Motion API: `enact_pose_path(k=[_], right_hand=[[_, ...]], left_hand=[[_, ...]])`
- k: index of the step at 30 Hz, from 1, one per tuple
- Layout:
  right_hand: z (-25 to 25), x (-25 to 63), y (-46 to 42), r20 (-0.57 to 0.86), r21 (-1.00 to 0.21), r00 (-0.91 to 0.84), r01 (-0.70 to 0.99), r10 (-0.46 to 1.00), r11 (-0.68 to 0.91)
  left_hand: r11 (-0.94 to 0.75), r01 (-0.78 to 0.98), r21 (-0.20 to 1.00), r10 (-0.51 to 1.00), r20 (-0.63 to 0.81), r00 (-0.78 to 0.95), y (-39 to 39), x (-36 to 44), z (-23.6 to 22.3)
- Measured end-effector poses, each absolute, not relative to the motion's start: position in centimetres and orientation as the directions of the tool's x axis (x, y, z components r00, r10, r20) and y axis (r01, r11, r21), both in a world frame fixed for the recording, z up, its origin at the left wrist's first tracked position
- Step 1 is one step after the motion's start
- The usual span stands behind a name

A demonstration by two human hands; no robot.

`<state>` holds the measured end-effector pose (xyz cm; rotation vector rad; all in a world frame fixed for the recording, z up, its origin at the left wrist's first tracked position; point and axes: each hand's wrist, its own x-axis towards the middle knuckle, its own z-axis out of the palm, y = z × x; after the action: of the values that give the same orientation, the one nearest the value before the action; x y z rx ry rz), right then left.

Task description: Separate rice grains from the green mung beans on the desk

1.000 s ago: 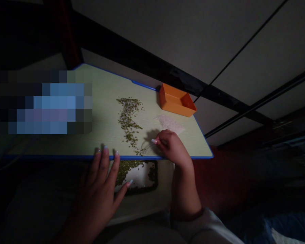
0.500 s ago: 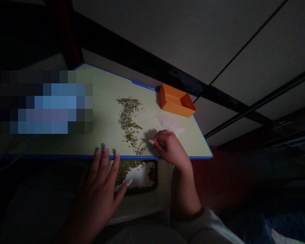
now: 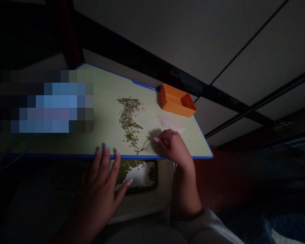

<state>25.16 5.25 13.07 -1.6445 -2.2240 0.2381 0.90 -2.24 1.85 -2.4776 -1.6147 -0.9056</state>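
Observation:
My left hand (image 3: 101, 184) rests at the near edge of the table (image 3: 101, 125), fingers spread and fingertips on its top, holding nothing. Over the tabletop on the right, my right hand (image 3: 173, 147) is closed in a pinch. From the pinch a thin, curved strip (image 3: 149, 144) seems to reach toward the beans; its kind is hard to make out in the dim light. Small green beans (image 3: 129, 118), like mung beans, lie in a loose band mixed with white grains. Just beyond my right hand is a pile of white grains (image 3: 169, 122) that look like rice.
An orange box (image 3: 178, 101) stands at the far right of the tabletop. Below the near edge, a dark-rimmed tray (image 3: 156, 179) holds more green beans. A pixelated blue patch (image 3: 56, 105) covers the left side. Cabinet panels (image 3: 231, 51) rise behind the table.
My right hand has shifted slightly right, away from the beans, and a few beans near the table's edge have moved. My left hand stays almost in place.

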Motion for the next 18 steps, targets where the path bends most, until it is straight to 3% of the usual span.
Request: enact_pose_path(k=[18], right_hand=[[12.99, 25.03, 5.15, 0.201, -0.372, -0.271, 0.868, 0.941, 0.329]], left_hand=[[-0.447, 0.848, 0.285, 0.832, 0.481, 0.277, -2.29, 0.85, 1.96]])
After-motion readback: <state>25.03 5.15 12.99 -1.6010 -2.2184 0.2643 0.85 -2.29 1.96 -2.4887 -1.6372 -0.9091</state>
